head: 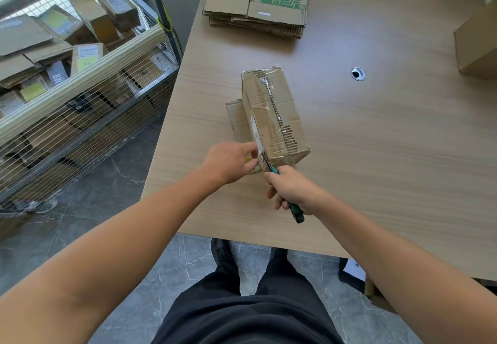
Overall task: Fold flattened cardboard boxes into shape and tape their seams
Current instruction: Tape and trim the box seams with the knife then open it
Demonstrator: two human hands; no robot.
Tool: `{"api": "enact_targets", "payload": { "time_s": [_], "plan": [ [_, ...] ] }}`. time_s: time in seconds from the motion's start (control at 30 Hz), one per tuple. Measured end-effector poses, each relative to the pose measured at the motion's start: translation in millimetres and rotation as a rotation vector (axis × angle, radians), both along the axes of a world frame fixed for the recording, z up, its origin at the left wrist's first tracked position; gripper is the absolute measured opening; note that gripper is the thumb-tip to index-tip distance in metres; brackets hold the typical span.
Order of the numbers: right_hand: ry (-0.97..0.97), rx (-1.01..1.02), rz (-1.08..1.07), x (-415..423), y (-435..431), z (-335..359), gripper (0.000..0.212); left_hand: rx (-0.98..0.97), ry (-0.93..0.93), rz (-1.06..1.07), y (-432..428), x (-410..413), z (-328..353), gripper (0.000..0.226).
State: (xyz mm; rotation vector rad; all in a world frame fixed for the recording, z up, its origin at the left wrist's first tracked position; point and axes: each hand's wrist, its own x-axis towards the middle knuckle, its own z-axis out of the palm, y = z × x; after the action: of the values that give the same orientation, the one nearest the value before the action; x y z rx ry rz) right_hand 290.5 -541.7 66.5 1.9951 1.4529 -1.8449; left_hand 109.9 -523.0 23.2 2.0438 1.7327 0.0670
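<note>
A folded cardboard box lies on the wooden table, its top seam covered with clear tape. My right hand grips a green-handled utility knife, whose blade meets the tape at the box's near left corner. My left hand is at that same corner, fingers pinching something small and yellowish, likely the tape end; what it holds is mostly hidden. A flat cardboard piece sticks out from under the box on its left.
A stack of flattened boxes lies at the table's far side. Another cardboard box stands at the right edge. A cable grommet is set in the tabletop. A wire cage cart full of boxes stands on the left.
</note>
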Motion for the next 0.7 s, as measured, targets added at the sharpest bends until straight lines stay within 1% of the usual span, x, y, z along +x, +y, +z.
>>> {"api": "enact_targets", "payload": {
  "time_s": [0.13,0.17,0.23,0.3,0.37,0.43,0.5,0.53,0.6,0.67,0.7],
  "plan": [
    [0.0,-0.04,-0.009,-1.6,5.4,-7.3,0.024,0.035,-0.021,-0.014,-3.8,2.3,0.2,0.018],
    [-0.019,-0.095,0.004,-2.8,6.4,-11.6,0.021,0.071,-0.028,-0.033,-5.4,3.2,0.8,0.017],
    [-0.123,-0.233,0.106,-1.1,3.2,-20.6,0.018,0.164,-0.056,-0.056,-7.7,4.5,4.8,0.016],
    [-0.191,-0.266,0.197,11.4,-6.0,-28.6,0.023,0.221,-0.129,-0.006,-6.6,1.6,11.7,0.016],
    [-0.121,-0.221,0.244,29.1,-13.1,-30.2,0.031,0.242,-0.18,0.1,-4.1,-8.0,16.3,0.018],
    [-0.04,-0.103,0.35,49.1,-21.5,-21.0,0.031,0.249,-0.155,0.161,-2.5,-19.8,16.7,0.028],
    [0.003,0.121,0.398,65.2,-28.0,-9.3,0.029,0.241,-0.124,0.174,-0.7,-26.5,16.9,0.045],
    [0.021,0.248,0.354,70.9,-29.3,-3.0,0.027,0.238,-0.116,0.179,1.3,-26.7,18.3,0.053],
    [0.049,0.506,0.192,78.1,-26.7,6.5,0.024,0.241,-0.108,0.18,6.8,-21.6,22.8,0.063],
    [0.039,0.727,0.066,81.3,-16.4,10.2,0.027,0.253,-0.107,0.126,11.7,-11.8,26.4,0.071],
    [0.008,0.824,0.046,81.6,-8.8,9.0,0.029,0.254,-0.106,0.083,14.4,-6.2,26.8,0.073]
  ]
}}
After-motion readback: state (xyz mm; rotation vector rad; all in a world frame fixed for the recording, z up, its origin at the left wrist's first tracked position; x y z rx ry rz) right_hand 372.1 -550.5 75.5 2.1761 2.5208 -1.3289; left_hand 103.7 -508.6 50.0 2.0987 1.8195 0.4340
